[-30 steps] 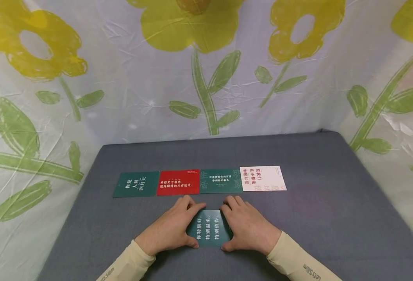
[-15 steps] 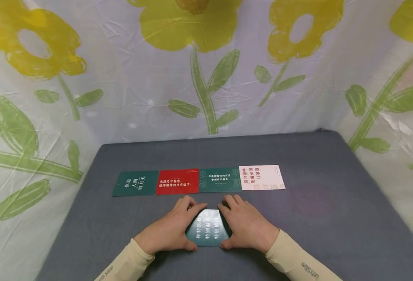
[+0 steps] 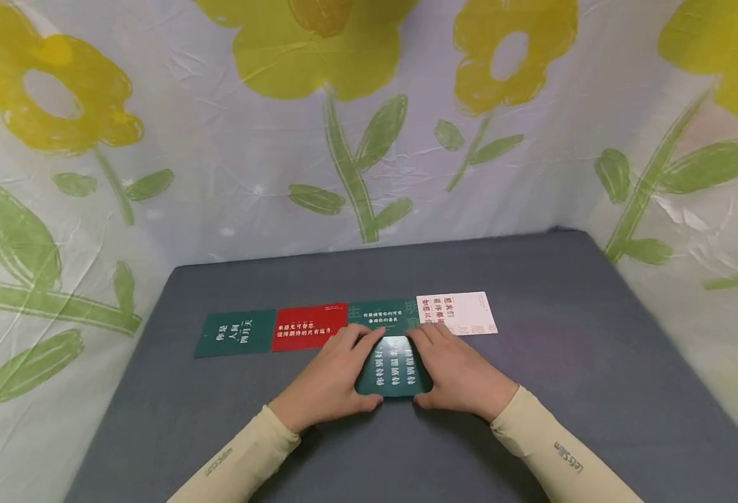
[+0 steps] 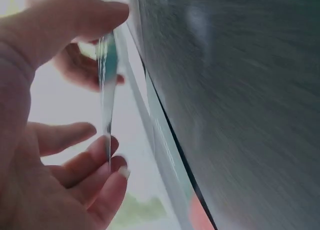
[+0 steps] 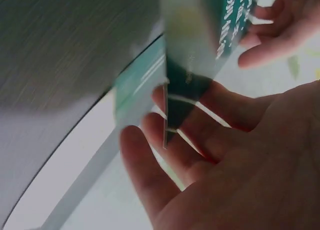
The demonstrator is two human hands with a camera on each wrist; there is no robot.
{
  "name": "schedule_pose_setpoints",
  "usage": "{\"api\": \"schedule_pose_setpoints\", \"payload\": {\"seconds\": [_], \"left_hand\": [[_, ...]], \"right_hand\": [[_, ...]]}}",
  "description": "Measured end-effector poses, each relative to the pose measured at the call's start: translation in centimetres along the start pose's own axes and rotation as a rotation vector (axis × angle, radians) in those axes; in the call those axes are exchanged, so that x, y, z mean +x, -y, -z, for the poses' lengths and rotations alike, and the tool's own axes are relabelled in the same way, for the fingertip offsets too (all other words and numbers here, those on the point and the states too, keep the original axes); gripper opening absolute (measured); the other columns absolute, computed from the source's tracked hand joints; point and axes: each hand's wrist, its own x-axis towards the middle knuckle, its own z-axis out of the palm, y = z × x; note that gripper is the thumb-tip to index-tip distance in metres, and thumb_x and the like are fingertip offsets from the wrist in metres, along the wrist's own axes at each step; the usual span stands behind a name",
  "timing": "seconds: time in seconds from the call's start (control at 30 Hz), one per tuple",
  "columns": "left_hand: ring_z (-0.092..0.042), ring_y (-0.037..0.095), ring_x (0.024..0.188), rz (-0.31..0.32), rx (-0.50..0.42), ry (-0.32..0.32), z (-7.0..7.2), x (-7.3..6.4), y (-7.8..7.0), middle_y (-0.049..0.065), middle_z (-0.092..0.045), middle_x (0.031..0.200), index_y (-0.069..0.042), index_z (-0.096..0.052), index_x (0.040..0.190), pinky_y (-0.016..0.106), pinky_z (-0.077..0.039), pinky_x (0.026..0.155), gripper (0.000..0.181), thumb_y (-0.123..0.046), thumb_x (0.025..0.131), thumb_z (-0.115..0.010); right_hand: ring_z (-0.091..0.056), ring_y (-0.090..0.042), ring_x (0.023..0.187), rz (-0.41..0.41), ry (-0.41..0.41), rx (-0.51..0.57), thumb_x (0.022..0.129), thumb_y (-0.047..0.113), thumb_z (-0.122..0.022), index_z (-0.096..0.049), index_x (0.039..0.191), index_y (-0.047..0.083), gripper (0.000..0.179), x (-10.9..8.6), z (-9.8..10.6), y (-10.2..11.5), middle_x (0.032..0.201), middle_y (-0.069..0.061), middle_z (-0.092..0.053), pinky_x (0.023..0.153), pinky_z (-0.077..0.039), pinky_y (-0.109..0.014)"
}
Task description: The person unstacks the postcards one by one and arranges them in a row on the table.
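Observation:
Both hands hold a dark green card (image 3: 395, 381) with white printed characters, one at each side. My left hand (image 3: 327, 384) pinches its left side between thumb and fingers. My right hand (image 3: 463, 374) grips the opposite side the same way. In the right wrist view the card (image 5: 192, 65) stands off the table, its edge between the fingers. The left wrist view shows the card (image 4: 108, 75) nearly edge-on. Whether more than one card is held, I cannot tell. Just beyond it lies a second green card (image 3: 369, 316), partly covered by the left fingers.
In the same row lie a green card (image 3: 233, 334) at the left end, a red card (image 3: 308, 318), and a pale pink card (image 3: 469, 313) at the right. The row rests on a grey cloth-covered table (image 3: 532, 433). A flower-printed curtain (image 3: 249, 140) hangs around it.
Both hands have carried the green card away from the body and slightly right, up to the row. The head view has also shifted a little. The row of cards keeps its order.

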Motion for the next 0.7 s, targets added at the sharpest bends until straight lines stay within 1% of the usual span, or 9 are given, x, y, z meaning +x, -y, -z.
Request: {"api": "schedule_pose_setpoints", "payload": {"seconds": [0.1,0.17,0.27,0.37,0.47,0.57,0.63,0.7], "left_hand": [[-0.051,0.021,0.134,-0.049,0.021,-0.011,-0.7,3.6,-1.4,0.005,-0.053,0.150,-0.012,-0.045,0.163,0.047,-0.051,0.114,0.101,-0.046,0.080,-0.093],[-0.052,0.021,0.133,-0.067,0.033,-0.007,-1.2,6.1,-2.4,0.005,-0.054,0.149,-0.011,-0.045,0.162,0.048,-0.049,0.114,0.098,-0.047,0.082,-0.090],[-0.054,0.022,0.131,-0.078,0.036,0.012,-1.9,10.0,-3.9,0.006,-0.054,0.149,-0.011,-0.043,0.164,0.048,-0.045,0.114,0.097,-0.051,0.086,-0.086],[-0.055,0.023,0.135,-0.084,0.042,0.048,-2.6,13.9,-5.4,0.005,-0.054,0.152,-0.013,-0.041,0.166,0.048,-0.041,0.116,0.098,-0.057,0.089,-0.083],[-0.056,0.023,0.138,-0.083,0.057,0.081,-3.6,17.6,-6.9,0.005,-0.055,0.154,-0.015,-0.041,0.167,0.048,-0.040,0.117,0.100,-0.062,0.089,-0.082],[-0.057,0.021,0.137,-0.070,0.065,0.108,-4.8,20.5,-8.3,0.003,-0.056,0.153,-0.017,-0.043,0.166,0.046,-0.039,0.116,0.100,-0.065,0.087,-0.082],[-0.057,0.021,0.137,-0.071,0.054,0.125,-5.4,22.0,-9.3,0.003,-0.057,0.153,-0.016,-0.043,0.165,0.046,-0.040,0.114,0.101,-0.065,0.087,-0.082],[-0.057,0.021,0.136,-0.081,0.047,0.138,-6.0,23.1,-10.2,0.003,-0.058,0.152,-0.016,-0.043,0.165,0.045,-0.040,0.113,0.101,-0.065,0.086,-0.082]], "right_hand": [[-0.051,-0.036,0.140,-0.017,-0.024,-0.022,0.072,0.030,-0.098,-0.049,0.155,-0.004,0.102,-0.7,1.6,-3.0,0.150,-0.018,-0.054,0.115,-0.051,-0.053],[-0.049,-0.039,0.142,-0.033,-0.025,-0.022,0.074,0.025,-0.097,-0.047,0.159,-0.003,0.102,-1.1,2.7,-5.2,0.152,-0.019,-0.052,0.113,-0.050,-0.058],[-0.047,-0.042,0.144,-0.071,-0.024,0.000,0.079,0.020,-0.095,-0.044,0.163,0.002,0.100,-2.0,4.2,-8.6,0.156,-0.019,-0.050,0.113,-0.047,-0.066],[-0.043,-0.046,0.148,-0.132,-0.019,0.021,0.081,0.018,-0.094,-0.043,0.164,0.005,0.099,-2.8,5.5,-12.0,0.161,-0.020,-0.048,0.114,-0.042,-0.073],[-0.038,-0.048,0.151,-0.183,-0.008,0.036,0.081,0.019,-0.094,-0.045,0.164,0.007,0.097,-3.5,6.6,-15.0,0.164,-0.021,-0.046,0.114,-0.038,-0.078],[-0.034,-0.050,0.152,-0.223,0.020,0.064,0.081,0.019,-0.092,-0.046,0.163,0.008,0.095,-4.2,7.4,-17.7,0.166,-0.022,-0.043,0.115,-0.036,-0.079],[-0.033,-0.052,0.153,-0.244,0.038,0.080,0.081,0.019,-0.092,-0.046,0.163,0.008,0.095,-4.8,7.8,-19.1,0.166,-0.023,-0.043,0.115,-0.036,-0.078],[-0.032,-0.054,0.153,-0.262,0.056,0.088,0.079,0.018,-0.091,-0.047,0.163,0.007,0.095,-5.4,8.1,-20.3,0.166,-0.025,-0.043,0.115,-0.036,-0.078]]}}
